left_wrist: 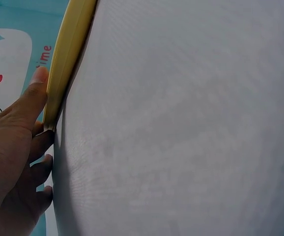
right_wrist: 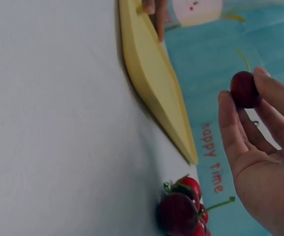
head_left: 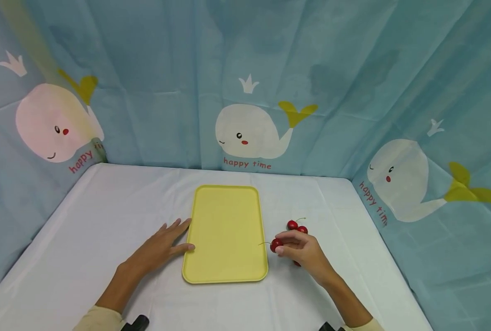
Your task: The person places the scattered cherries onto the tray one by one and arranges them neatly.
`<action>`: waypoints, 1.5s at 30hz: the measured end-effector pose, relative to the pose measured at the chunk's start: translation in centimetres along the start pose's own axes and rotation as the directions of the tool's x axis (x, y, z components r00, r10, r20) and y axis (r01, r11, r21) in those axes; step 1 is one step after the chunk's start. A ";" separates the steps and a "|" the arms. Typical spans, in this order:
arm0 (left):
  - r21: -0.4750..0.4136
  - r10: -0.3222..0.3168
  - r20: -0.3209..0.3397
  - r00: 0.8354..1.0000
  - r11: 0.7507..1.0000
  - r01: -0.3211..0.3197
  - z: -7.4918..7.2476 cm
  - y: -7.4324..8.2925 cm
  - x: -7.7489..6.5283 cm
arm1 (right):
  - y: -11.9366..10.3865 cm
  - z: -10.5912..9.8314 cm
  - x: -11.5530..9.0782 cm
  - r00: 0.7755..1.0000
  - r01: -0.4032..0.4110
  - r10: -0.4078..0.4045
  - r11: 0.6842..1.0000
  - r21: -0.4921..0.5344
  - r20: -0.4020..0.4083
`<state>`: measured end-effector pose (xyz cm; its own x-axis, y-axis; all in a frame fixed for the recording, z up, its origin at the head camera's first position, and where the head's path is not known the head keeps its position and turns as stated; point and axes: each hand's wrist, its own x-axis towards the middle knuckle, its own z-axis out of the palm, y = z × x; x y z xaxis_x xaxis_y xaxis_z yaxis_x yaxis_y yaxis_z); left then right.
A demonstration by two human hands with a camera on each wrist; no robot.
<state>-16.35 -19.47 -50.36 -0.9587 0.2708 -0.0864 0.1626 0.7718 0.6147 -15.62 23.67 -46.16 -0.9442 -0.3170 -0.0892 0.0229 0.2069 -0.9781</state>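
A yellow rectangular tray (head_left: 228, 230) lies flat on the white cloth. My left hand (head_left: 159, 248) rests at its left edge, thumb on the rim and fingers spread; in the left wrist view the thumb and fingers touch the tray's side (left_wrist: 66, 59). Just right of the tray, my right hand (head_left: 305, 253) pinches a dark red cherry (head_left: 276, 245) between thumb and fingertips, its thin stem pointing left in the head view. The same held cherry (right_wrist: 244, 90) shows clearly in the right wrist view. Several more cherries (right_wrist: 177, 214) lie together on the cloth, partly hidden by my right hand in the head view.
White cloth (head_left: 104, 220) covers the table. Blue-green curtains (head_left: 158, 92) with whale prints enclose the back and both sides, meeting the table's edges. Dark devices (head_left: 137, 322) are worn near both wrists.
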 end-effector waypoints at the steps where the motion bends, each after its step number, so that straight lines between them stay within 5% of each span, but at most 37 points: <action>1: -0.002 -0.002 0.002 1.000 1.000 0.002 0.0 0.0 0.0 | 0.0 0.2 0.1 1.000 0.004 -0.004 1.000 0.002 0.009; 9: 0.010 0.007 0.000 1.000 1.000 -0.007 -0.1 0.2 0.1 | 0.2 1.6 0.6 0.996 0.056 -0.058 0.998 0.021 0.068; 19: 0.010 0.020 -0.025 0.999 1.000 -0.019 0.0 0.1 0.2 | 0.1 3.5 1.2 0.992 0.022 -0.029 0.998 0.056 0.120; 45: 0.021 0.017 -0.032 0.999 1.000 -0.017 0.2 -0.1 0.0 | -0.2 9.0 2.2 0.980 0.013 -0.001 0.998 -0.060 0.199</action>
<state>-16.35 -19.40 -50.62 -0.9627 0.2658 -0.0510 0.1834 0.7792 0.5994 -14.71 14.59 -47.85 -0.8600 -0.4951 -0.1238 -0.0095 0.2581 -0.9661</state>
